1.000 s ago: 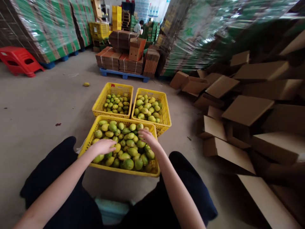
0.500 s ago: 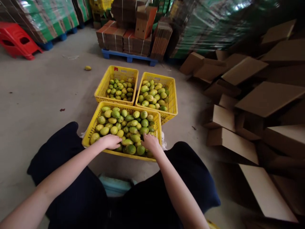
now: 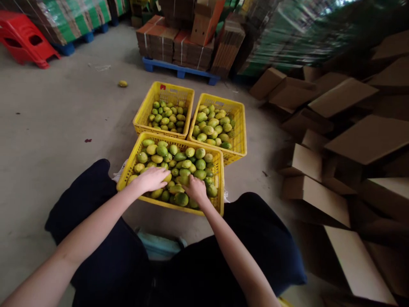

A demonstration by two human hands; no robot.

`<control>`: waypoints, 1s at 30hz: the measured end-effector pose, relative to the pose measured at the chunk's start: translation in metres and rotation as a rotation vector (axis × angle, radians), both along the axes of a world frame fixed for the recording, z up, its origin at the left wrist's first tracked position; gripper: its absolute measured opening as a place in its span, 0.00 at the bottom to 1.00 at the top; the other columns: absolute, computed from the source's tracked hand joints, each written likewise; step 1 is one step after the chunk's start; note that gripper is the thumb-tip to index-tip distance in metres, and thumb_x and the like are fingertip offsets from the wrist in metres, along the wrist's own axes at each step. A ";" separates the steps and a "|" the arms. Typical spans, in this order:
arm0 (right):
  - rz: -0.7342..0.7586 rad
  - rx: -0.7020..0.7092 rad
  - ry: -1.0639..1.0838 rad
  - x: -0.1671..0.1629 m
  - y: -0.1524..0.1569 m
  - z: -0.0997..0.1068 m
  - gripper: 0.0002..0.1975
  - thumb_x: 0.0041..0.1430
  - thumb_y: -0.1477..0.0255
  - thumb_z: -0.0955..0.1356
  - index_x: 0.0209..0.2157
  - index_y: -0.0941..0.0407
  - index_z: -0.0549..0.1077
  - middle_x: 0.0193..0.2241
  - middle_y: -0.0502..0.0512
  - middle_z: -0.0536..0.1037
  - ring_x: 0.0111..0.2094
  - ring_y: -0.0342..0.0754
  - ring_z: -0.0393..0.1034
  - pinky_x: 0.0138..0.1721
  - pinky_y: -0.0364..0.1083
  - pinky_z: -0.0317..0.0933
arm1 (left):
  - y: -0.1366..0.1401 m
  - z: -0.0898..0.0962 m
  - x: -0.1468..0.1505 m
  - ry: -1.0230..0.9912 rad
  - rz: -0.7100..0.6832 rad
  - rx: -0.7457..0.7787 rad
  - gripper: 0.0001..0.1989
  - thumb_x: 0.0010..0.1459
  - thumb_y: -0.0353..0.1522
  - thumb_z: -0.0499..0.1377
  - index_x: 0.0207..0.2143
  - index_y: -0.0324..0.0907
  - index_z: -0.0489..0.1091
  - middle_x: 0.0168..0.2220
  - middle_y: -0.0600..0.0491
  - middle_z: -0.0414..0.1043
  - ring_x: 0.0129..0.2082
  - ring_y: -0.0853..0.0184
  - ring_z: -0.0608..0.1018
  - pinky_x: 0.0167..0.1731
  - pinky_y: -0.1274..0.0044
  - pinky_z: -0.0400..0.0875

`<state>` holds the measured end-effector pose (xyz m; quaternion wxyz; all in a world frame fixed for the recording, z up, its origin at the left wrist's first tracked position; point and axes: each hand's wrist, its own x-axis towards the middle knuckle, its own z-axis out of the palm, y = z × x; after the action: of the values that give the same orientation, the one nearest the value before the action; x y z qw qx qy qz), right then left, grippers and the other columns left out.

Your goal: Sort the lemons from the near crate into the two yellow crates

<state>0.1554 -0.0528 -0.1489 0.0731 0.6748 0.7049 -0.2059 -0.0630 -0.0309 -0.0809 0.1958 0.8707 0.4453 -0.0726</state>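
While the left hand arches half-spread over fruit, the right hand curls, both grips unclear

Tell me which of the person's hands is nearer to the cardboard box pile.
Right. The right hand is over the right half of the front crate, the box pile off to its right; the left hand is farther, over the left half.

Muted, diffuse light leaves the left hand and right hand fairly clear. Beyond them rightward, plastic wrap shows streaky glare; farther right, shadowed cardboard boxes look stretched and blurred toward the edge.
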 end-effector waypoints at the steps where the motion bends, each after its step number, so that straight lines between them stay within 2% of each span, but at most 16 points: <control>1: -0.012 0.016 0.080 0.000 0.001 0.010 0.23 0.61 0.61 0.69 0.51 0.63 0.70 0.41 0.66 0.81 0.46 0.58 0.75 0.47 0.51 0.64 | 0.000 0.002 0.001 -0.017 0.011 0.024 0.26 0.62 0.36 0.57 0.62 0.43 0.62 0.61 0.41 0.68 0.56 0.53 0.75 0.53 0.67 0.67; 3: -0.055 0.044 0.381 0.001 0.002 0.031 0.25 0.57 0.56 0.70 0.48 0.61 0.73 0.34 0.59 0.81 0.37 0.55 0.76 0.39 0.48 0.66 | -0.001 0.006 0.005 -0.068 0.014 0.019 0.36 0.60 0.38 0.60 0.67 0.41 0.53 0.67 0.38 0.58 0.62 0.51 0.69 0.57 0.65 0.65; 5: -0.105 0.061 0.746 0.002 0.000 0.049 0.27 0.53 0.53 0.72 0.46 0.59 0.74 0.33 0.56 0.81 0.34 0.51 0.75 0.36 0.47 0.67 | -0.002 0.012 0.012 -0.198 0.039 -0.019 0.42 0.58 0.42 0.62 0.68 0.41 0.49 0.68 0.38 0.55 0.63 0.51 0.67 0.57 0.65 0.65; 8: -0.153 0.040 1.086 0.003 -0.002 0.064 0.29 0.48 0.52 0.74 0.47 0.57 0.73 0.36 0.55 0.80 0.35 0.51 0.75 0.38 0.47 0.69 | -0.002 0.018 0.019 -0.431 0.132 -0.051 0.35 0.58 0.44 0.62 0.64 0.42 0.58 0.62 0.41 0.65 0.57 0.53 0.74 0.53 0.66 0.69; 11: -0.184 -0.025 1.196 0.005 0.000 0.068 0.27 0.55 0.54 0.70 0.51 0.56 0.70 0.38 0.55 0.81 0.39 0.51 0.77 0.43 0.49 0.70 | 0.002 0.019 0.020 -0.596 0.214 -0.099 0.28 0.53 0.41 0.67 0.54 0.41 0.67 0.51 0.44 0.75 0.49 0.55 0.78 0.49 0.68 0.71; 14: -0.186 -0.026 1.026 0.009 0.005 0.068 0.20 0.65 0.59 0.62 0.51 0.56 0.70 0.39 0.55 0.81 0.41 0.50 0.77 0.47 0.49 0.69 | 0.007 0.015 0.017 -0.704 0.332 -0.169 0.30 0.47 0.41 0.70 0.51 0.41 0.69 0.46 0.47 0.77 0.46 0.56 0.78 0.47 0.68 0.72; 17: -0.030 0.001 0.542 0.013 0.007 0.065 0.17 0.66 0.63 0.63 0.50 0.58 0.72 0.43 0.60 0.81 0.45 0.52 0.76 0.49 0.50 0.67 | 0.011 0.010 0.013 -0.870 0.503 -0.265 0.33 0.44 0.42 0.71 0.51 0.40 0.69 0.46 0.46 0.77 0.46 0.55 0.79 0.47 0.66 0.73; 19: 0.107 -0.039 0.211 0.015 0.006 0.059 0.17 0.65 0.65 0.65 0.51 0.59 0.72 0.47 0.65 0.80 0.48 0.55 0.75 0.50 0.51 0.66 | 0.012 0.008 0.010 -0.974 0.607 -0.358 0.35 0.42 0.43 0.72 0.51 0.38 0.69 0.47 0.44 0.77 0.45 0.55 0.79 0.47 0.64 0.73; 21: 0.176 -0.108 0.016 0.015 0.004 0.050 0.15 0.63 0.68 0.68 0.49 0.58 0.74 0.47 0.66 0.80 0.48 0.57 0.75 0.47 0.50 0.66 | 0.013 0.010 0.006 -1.038 0.679 -0.428 0.36 0.40 0.42 0.73 0.50 0.36 0.70 0.47 0.42 0.77 0.46 0.54 0.79 0.49 0.62 0.73; 24: 0.197 -0.213 -0.069 0.014 0.003 0.034 0.10 0.50 0.77 0.74 0.37 0.58 0.78 0.38 0.62 0.83 0.40 0.55 0.78 0.38 0.47 0.68 | 0.013 0.014 0.000 -1.094 0.747 -0.480 0.37 0.37 0.40 0.75 0.50 0.37 0.70 0.47 0.43 0.77 0.48 0.54 0.78 0.53 0.60 0.71; 27: 0.228 -0.302 -0.126 0.014 0.003 0.020 0.12 0.37 0.83 0.78 0.26 0.59 0.77 0.27 0.55 0.81 0.32 0.51 0.77 0.31 0.45 0.68 | 0.012 0.016 -0.004 -1.151 0.782 -0.529 0.37 0.37 0.38 0.75 0.51 0.37 0.69 0.49 0.44 0.76 0.49 0.54 0.78 0.55 0.60 0.69; 30: 0.246 -0.297 -0.156 0.014 0.003 0.011 0.10 0.38 0.80 0.78 0.22 0.58 0.75 0.26 0.55 0.80 0.33 0.51 0.78 0.32 0.46 0.69 | 0.010 0.017 -0.008 -1.170 0.768 -0.562 0.35 0.38 0.38 0.74 0.50 0.37 0.70 0.49 0.44 0.76 0.50 0.55 0.78 0.55 0.61 0.69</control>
<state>0.1696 -0.0495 -0.1383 0.2506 0.5795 0.7360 -0.2444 -0.0707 -0.0205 -0.0638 0.6268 0.4678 0.5055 0.3643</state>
